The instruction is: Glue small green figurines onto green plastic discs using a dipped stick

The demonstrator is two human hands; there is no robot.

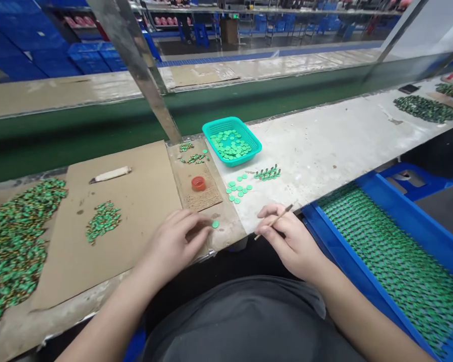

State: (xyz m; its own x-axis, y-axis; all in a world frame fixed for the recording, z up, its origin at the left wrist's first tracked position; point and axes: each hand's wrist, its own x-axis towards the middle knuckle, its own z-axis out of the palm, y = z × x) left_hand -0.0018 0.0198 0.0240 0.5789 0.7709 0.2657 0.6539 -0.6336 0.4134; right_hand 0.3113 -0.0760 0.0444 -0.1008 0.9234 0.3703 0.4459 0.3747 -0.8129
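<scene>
My left hand [179, 240] rests palm down at the bench's near edge, fingers bent, with its fingertips beside a single green disc [215, 224]. My right hand [290, 240] is closed on a thin wooden stick [275, 220] that points up to the right. Loose green discs [238, 189] lie scattered ahead of both hands. A small row of upright green parts [268, 174] stands just beyond them. A teal basket [213, 131] of green discs sits farther back.
A small red cap [198, 183] sits on a cardboard piece. A brown cardboard sheet [143, 201] carries a small green pile [103, 220] and a wrapped tool [110, 175]. A big heap of green parts [11, 246] lies left. A blue crate [400, 261] of green parts stands right.
</scene>
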